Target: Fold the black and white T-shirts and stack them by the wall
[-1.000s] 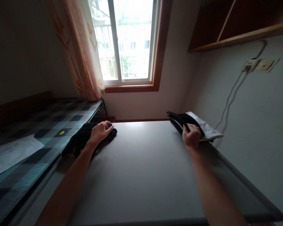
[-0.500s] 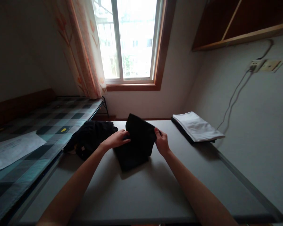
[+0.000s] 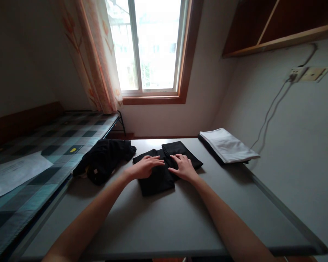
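A black folded garment (image 3: 157,182) lies on the grey table (image 3: 158,225), with one part of it spread out to the upper right. My left hand (image 3: 147,166) is over its left part, fingers stretched out to the right and holding nothing. My right hand (image 3: 182,166) rests on or just above the right part with its fingers apart; contact is hard to tell. Left of the garment is a crumpled black cloth (image 3: 106,158). At the table's back right, a folded white cloth (image 3: 225,145) sits on top of a dark one.
A bed with a checked cover (image 3: 84,127) runs along the left, with papers (image 3: 19,173) on it. Behind the table are a window and a curtain (image 3: 94,65). A cable (image 3: 270,112) hangs from a socket on the right wall.
The raised part of the black garment has come down flat toward the right. Both hands have let go of it and opened, and my left hand has moved slightly right.
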The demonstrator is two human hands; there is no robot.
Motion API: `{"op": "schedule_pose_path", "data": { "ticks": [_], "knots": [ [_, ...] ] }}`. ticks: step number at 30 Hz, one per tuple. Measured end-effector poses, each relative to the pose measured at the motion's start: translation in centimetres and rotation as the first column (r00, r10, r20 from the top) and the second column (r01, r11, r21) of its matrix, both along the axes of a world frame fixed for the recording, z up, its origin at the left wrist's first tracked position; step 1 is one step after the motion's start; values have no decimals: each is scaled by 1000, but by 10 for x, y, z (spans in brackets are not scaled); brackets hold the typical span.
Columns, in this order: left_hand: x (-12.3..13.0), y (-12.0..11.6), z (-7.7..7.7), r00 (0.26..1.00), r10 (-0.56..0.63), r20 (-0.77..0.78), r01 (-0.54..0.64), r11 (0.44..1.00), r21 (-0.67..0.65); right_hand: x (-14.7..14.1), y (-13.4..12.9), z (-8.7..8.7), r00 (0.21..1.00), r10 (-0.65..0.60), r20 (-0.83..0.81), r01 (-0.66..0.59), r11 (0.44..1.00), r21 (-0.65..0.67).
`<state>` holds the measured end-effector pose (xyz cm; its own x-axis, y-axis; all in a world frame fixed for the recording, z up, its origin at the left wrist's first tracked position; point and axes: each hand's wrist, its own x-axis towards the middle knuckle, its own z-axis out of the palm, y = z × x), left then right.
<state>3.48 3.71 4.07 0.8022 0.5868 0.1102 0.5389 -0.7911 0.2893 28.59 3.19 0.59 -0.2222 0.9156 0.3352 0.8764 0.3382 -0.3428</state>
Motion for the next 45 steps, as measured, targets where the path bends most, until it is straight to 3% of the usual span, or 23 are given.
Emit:
{"op": "schedule_pose_path", "data": {
  "ticks": [3, 6, 9, 11, 13, 16, 18, 19, 21, 24, 26, 30, 33, 36, 38, 41, 45],
  "knots": [
    [13, -9, -8, 998, -52, -30, 53, 998, 32, -2, -2, 1, 996, 4, 86, 0, 999, -49],
    [21, -13, -6, 1000, -12, -8, 13, 992, 124, 4, 3, 3, 995, -7, 101, 13, 998, -62],
    [19, -11, 4, 997, 66, -31, -61, 988, 144, 16, 11, 6, 995, -77, 57, 75, 997, 28],
    [9, -4, 11, 981, 177, -78, -165, 976, 139, 31, 16, 10, 981, -191, -39, 195, 969, 153],
    [-8, 4, 18, 927, 346, -143, -323, 933, 160, 51, 20, 15, 924, -352, -149, 380, 886, 266],
    [-37, 14, 27, 775, 578, -255, -542, 815, 204, 79, 19, 24, 757, -598, -263, 653, 675, 344],
    [-51, 18, 34, 698, 656, -287, -621, 754, 214, 88, 16, 29, 689, -657, -307, 722, 579, 380],
    [-54, 18, 36, 680, 679, -276, -644, 734, 217, 87, 15, 31, 697, -649, -307, 713, 575, 402],
    [-51, 18, 39, 706, 680, -196, -648, 733, 210, 78, 13, 31, 793, -562, -236, 603, 669, 435],
    [-32, 13, 33, 828, 558, -51, -547, 824, 146, 52, 13, 22, 963, -268, -26, 258, 891, 373],
    [-18, 10, 21, 889, 456, -26, -453, 887, 89, 35, 14, 11, 990, -111, 86, 81, 953, 292],
    [-5, 6, -1, 924, 379, -53, -378, 926, 21, 17, 16, -9, 982, 6, 190, -39, 985, 167],
    [-2, 6, -3, 945, 320, 64, -309, 941, -140, 16, 17, -7, 982, 14, 189, -37, 992, 117],
    [3, 6, 4, 945, 276, 174, -182, 889, -421, 21, 18, 4, 984, 3, 175, -17, 997, 79],
    [6, 5, 7, 947, 268, 179, -137, 837, -529, 24, 17, 10, 992, 16, 128, -23, 998, 55],
    [8, 3, 3, 953, 287, 99, -217, 872, -438, 27, 16, 12, 999, 25, 21, -26, 999, 27],
    [8, 0, -5, 928, 372, -19, -372, 927, -49, 27, 12, 10, 998, 38, -53, -36, 999, 39]
  ]
}}
